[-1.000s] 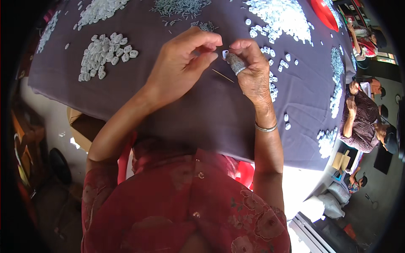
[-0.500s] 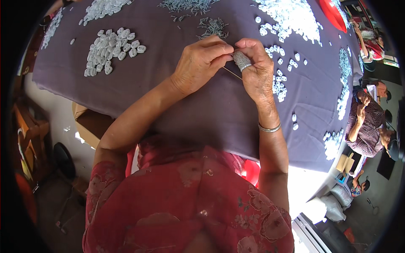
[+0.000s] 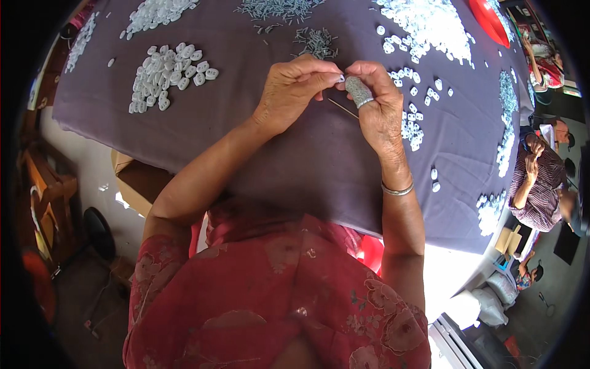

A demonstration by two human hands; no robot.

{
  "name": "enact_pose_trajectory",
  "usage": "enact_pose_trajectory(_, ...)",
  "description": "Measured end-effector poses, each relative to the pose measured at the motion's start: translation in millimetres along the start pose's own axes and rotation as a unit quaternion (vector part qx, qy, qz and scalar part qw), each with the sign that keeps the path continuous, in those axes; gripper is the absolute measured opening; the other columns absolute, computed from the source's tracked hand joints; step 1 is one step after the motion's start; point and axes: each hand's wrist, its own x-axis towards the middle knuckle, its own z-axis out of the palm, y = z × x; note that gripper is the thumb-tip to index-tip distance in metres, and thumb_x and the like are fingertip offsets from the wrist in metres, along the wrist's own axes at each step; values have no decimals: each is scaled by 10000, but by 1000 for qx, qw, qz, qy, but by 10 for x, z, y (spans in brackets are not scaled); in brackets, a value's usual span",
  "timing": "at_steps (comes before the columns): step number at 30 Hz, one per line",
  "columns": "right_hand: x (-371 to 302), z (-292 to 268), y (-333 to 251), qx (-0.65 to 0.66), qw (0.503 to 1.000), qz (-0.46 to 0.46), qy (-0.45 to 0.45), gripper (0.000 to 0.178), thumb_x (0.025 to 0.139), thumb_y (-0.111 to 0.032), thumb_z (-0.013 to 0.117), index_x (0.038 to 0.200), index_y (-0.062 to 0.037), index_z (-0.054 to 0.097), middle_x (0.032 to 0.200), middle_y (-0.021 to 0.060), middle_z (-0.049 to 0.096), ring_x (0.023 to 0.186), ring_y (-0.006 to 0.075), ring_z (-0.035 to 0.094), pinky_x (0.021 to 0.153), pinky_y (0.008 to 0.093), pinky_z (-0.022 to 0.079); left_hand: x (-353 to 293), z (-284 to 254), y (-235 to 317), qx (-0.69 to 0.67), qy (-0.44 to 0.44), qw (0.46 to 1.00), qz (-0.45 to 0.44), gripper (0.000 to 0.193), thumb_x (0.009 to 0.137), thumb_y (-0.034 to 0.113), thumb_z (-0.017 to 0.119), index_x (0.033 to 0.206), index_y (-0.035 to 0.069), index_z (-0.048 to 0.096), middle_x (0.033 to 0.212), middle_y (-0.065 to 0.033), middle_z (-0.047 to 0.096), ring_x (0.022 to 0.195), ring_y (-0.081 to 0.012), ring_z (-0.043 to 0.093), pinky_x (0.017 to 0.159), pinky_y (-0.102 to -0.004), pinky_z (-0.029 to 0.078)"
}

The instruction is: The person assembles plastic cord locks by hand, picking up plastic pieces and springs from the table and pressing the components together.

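At upper centre, a small white piece (image 3: 340,78), possibly a button, is pinched by the left hand (image 3: 294,92). A thin needle (image 3: 343,109) is gripped by the right hand (image 3: 380,107) over purple cloth (image 3: 246,129).

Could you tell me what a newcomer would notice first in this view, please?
First, the left hand and right hand, fingertips meeting at the centre above the purple cloth, a grey thimble on a right finger. Then the heaps of small white pieces at upper left.
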Motion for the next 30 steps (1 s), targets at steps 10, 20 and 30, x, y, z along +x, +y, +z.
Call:
enact_pose_trajectory(10,3,-15,0,-20,1000,7,4,157,860,57,555,992,-12,606,907,29,633,850,91,602,711,220,477,32,13,60,-83,26,992,-91,123,881,109,610,973,41,656,854,-17,595,738,-88,520,623,-240,436)
enact_pose_trajectory(20,-67,128,31,66,997,-19,35,176,844,46,582,996,-21,641,857,-9,638,780,67,581,693,212,477,5,52,55,-161,15,979,-125,149,865,139,644,984,51,657,838,-15,614,690,-88,530,586,-229,450)
enact_pose_trajectory(30,-9,24,34,-202,974,-91,-45,134,762,25,618,876,-10,556,766,105,578,688,232,614,634,301,483,-12,-25,77,77,-23,997,-5,128,881,87,608,994,49,656,830,-6,602,706,-59,558,577,-197,455)
